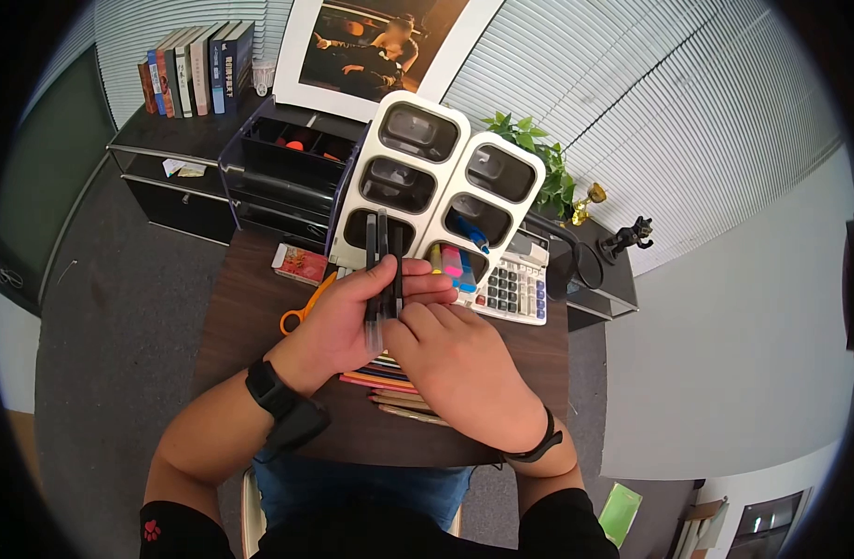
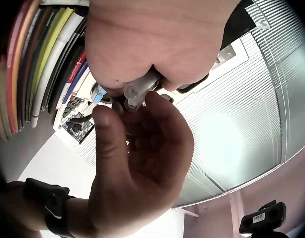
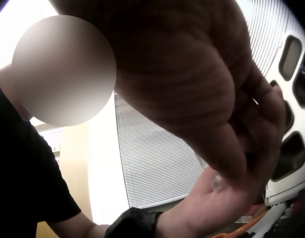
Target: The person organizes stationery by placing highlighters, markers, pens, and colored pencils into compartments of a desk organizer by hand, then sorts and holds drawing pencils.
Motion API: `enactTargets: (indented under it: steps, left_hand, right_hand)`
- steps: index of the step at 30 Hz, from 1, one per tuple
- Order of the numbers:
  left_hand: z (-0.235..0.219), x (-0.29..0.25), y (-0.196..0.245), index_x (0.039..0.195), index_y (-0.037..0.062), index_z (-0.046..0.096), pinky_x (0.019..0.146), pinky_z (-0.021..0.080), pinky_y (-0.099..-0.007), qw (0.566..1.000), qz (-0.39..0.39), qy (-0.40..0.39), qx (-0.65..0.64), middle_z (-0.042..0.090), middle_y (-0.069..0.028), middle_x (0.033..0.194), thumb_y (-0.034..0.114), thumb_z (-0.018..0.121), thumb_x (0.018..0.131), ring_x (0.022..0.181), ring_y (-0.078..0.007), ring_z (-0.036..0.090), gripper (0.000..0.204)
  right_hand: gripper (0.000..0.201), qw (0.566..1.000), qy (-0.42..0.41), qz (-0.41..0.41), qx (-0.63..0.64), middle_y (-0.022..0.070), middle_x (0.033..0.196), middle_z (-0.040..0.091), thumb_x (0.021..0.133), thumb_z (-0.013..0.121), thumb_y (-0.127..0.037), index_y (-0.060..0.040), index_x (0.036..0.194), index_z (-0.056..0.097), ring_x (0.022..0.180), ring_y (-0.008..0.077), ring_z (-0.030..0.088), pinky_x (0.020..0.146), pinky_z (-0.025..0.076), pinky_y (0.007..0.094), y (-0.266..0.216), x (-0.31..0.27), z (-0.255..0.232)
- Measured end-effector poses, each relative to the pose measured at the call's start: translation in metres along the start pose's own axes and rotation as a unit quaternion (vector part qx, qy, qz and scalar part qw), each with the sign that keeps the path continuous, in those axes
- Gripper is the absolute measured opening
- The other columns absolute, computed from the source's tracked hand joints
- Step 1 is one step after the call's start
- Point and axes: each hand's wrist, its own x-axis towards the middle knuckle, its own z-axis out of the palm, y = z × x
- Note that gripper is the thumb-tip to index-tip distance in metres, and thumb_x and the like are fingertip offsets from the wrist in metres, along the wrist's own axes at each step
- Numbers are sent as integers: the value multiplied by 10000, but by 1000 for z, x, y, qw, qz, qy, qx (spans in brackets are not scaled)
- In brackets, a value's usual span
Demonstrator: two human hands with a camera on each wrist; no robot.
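Several dark pens with clear ends [image 1: 373,279] lie across the palm of my left hand [image 1: 334,312], its thumb holding them while the other fingers stretch to the right. Against that palm my right hand [image 1: 464,363] bends its fingers at the pens' lower ends. The left wrist view shows the right hand [image 2: 147,158] from below, thumb and fingertips around the clear pen ends [image 2: 135,91]. Just beyond the hands stands a white desk organizer [image 1: 430,172] with dark compartments. Blue pens [image 1: 469,230] sit in one of its right compartments, highlighters [image 1: 452,259] in the one below.
Colored pencils [image 1: 389,380] lie on the brown desk [image 1: 259,326] under the hands. Orange scissors [image 1: 296,315] and a red card box [image 1: 299,264] are at the left. To the right sits a calculator [image 1: 508,287]. A black tray rack [image 1: 278,177] stands behind.
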Motion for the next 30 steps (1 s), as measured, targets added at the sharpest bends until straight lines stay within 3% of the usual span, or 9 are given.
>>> enactTargets:
  steps: [8, 10, 15, 17, 18, 20, 21, 23, 30]
  left_hand:
    - [-19, 4, -2, 1210, -12, 557, 1071, 430, -465, 1000, 5, -2, -26, 595, -185, 1264, 313, 432, 1049, 1224, -331, 554, 384]
    - [-15, -1, 2, 1214, -10, 556, 1055, 446, -450, 1000, -12, -20, -21, 591, -175, 1259, 307, 434, 1049, 1210, -315, 563, 378]
    - [-7, 1, 1, 1235, 2, 542, 1015, 483, -435, 999, -11, -18, 32, 590, -163, 1249, 293, 432, 1054, 1162, -281, 595, 360]
    - [3, -2, 4, 1221, 16, 569, 947, 536, -418, 1000, -17, -11, 19, 640, -104, 1098, 274, 455, 1050, 1008, -226, 653, 330]
    - [-4, 0, 0, 1221, 16, 569, 947, 536, -418, 1000, -17, -10, 19, 640, -104, 1098, 274, 455, 1050, 1008, -226, 653, 330]
    - [-12, 5, -7, 1231, 9, 557, 998, 511, -453, 972, -21, -191, -137, 640, -141, 1134, 275, 452, 1050, 1074, -278, 643, 338]
    - [-15, 3, -8, 1231, 9, 557, 998, 511, -453, 972, -21, -191, -137, 640, -141, 1134, 275, 452, 1050, 1074, -278, 643, 338]
    - [3, -4, -2, 1219, 3, 552, 1030, 488, -474, 998, -44, -36, 29, 647, -173, 1140, 265, 444, 1052, 1120, -332, 631, 329]
    - [-5, -3, -1, 1144, 33, 581, 973, 512, -479, 998, -48, -26, 36, 694, -158, 1040, 263, 440, 1049, 1060, -334, 664, 286]
  right_hand:
    - [208, 998, 48, 43, 7, 86, 855, 554, 742, 623, -86, -18, 930, 568, 823, 232, 629, 709, 511, 330, 14, 2, -3]
    - [301, 994, 67, 42, 75, 102, 950, 594, 758, 714, -105, -60, 1031, 595, 776, 272, 654, 663, 529, 368, 17, 4, -3]
    - [283, 997, 29, 58, 31, 95, 956, 610, 783, 715, -117, -64, 1035, 599, 764, 271, 650, 655, 528, 365, 19, 0, 1]
    - [287, 998, 22, 53, 29, 90, 950, 610, 789, 719, -125, -66, 1044, 600, 752, 271, 649, 650, 527, 363, 22, 1, -2]
    - [289, 996, 77, 35, 26, 92, 909, 595, 780, 709, -126, -48, 1035, 596, 747, 267, 641, 643, 521, 356, 23, 3, -5]
    - [293, 991, 131, 19, 22, 95, 867, 580, 772, 700, -128, -29, 1025, 592, 741, 263, 633, 635, 514, 349, 25, 1, -14]
    - [301, 986, 159, 57, -2, 95, 861, 581, 762, 713, -115, -35, 1028, 599, 726, 260, 627, 617, 505, 351, 28, -3, -20]
    - [281, 966, 217, 139, 2, 92, 815, 576, 753, 742, -68, -56, 1011, 632, 664, 250, 617, 570, 486, 353, 34, -8, -23]
    - [165, 943, 260, 204, 22, 92, 777, 589, 820, 703, -48, -55, 977, 655, 613, 264, 616, 541, 488, 350, 70, 1, -3]
